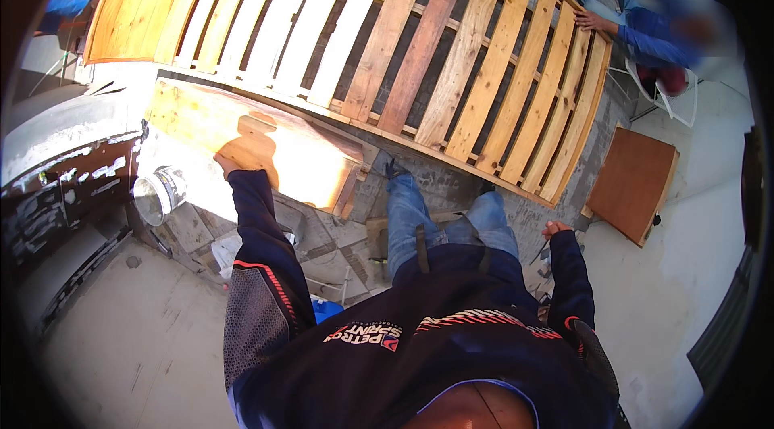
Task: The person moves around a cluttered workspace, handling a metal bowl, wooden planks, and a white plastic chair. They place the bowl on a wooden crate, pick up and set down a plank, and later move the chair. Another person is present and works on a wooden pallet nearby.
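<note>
A long light-wood box (310, 159), shaped like a drawer, stands before me to the left with strong sunlight on its face. At its near edge my left hand (228, 164) grips the wood; the fingers are partly hidden by the glare and shadow. My right hand (555, 229) hangs out to the right, away from the wood. Its fingers are curled together, and whatever may be in them is too small to make out. Beyond the box lies a large slatted wooden bed frame (419, 118), with light and darker slats.
At the frame's far right corner a person in blue (657, 30) rests a hand on it. A brown wooden panel (633, 183) lies to the right. Left of me are a white bucket (160, 193) and a paint-spattered dark board (72, 171). A white chair (684, 106) stands behind the other person.
</note>
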Demonstrator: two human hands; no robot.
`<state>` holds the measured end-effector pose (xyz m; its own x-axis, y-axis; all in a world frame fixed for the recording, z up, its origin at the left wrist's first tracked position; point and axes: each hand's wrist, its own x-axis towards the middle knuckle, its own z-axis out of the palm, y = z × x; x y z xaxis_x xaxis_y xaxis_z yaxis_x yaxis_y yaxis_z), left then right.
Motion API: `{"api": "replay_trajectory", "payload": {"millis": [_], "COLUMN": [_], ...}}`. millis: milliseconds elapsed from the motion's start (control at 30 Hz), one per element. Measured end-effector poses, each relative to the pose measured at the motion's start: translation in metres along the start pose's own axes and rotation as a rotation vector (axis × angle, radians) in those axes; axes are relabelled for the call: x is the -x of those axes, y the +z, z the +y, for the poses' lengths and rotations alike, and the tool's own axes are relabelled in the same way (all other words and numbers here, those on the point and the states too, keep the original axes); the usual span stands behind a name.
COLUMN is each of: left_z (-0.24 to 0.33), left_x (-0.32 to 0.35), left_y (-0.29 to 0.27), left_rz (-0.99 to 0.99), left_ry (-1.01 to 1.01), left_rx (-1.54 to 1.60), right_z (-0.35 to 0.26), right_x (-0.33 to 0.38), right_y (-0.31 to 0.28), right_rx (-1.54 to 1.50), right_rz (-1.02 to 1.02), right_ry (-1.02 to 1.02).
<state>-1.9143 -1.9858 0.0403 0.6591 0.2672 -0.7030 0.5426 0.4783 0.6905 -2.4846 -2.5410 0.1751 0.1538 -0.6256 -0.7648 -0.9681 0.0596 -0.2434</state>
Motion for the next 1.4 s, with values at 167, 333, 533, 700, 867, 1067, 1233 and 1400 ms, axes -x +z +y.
{"api": "replay_trajectory", "payload": {"millis": [167,333,533,700,867,1067,1233,1400], "left_z": [-0.007,-0.009,-0.009,0.0,-0.002,-0.001,0.006,0.003], "left_x": [-0.027,-0.024,-0.024,-0.029,-0.032,-0.055,-0.068,-0.068], "left_y": [0.016,0.044,0.054,0.06,0.063,0.033,-0.016,-0.051], "left_rz": [-0.051,0.03,0.098,0.099,0.118,0.065,-0.048,-0.072], "left_ry": [-0.051,-0.03,0.031,-0.024,-0.049,-0.016,-0.184,-0.203], "left_rx": [0.115,0.101,0.078,0.056,0.065,0.001,-0.084,-0.111], "right_z": [0.006,0.013,0.015,0.01,0.005,-0.017,-0.035,-0.018], "right_x": [0.009,0.016,0.026,0.029,0.032,0.036,0.038,0.043], "right_y": [0.006,0.016,0.027,0.032,0.042,0.069,0.081,0.066], "right_rx": [-0.02,-0.061,-0.04,-0.072,-0.092,-0.09,-0.142,-0.248], "right_rz": [0.023,0.05,0.025,0.027,0.027,-0.065,0.02,0.03], "right_ry": [-0.046,-0.031,-0.018,0.009,0.005,0.031,-0.009,-0.031]}}
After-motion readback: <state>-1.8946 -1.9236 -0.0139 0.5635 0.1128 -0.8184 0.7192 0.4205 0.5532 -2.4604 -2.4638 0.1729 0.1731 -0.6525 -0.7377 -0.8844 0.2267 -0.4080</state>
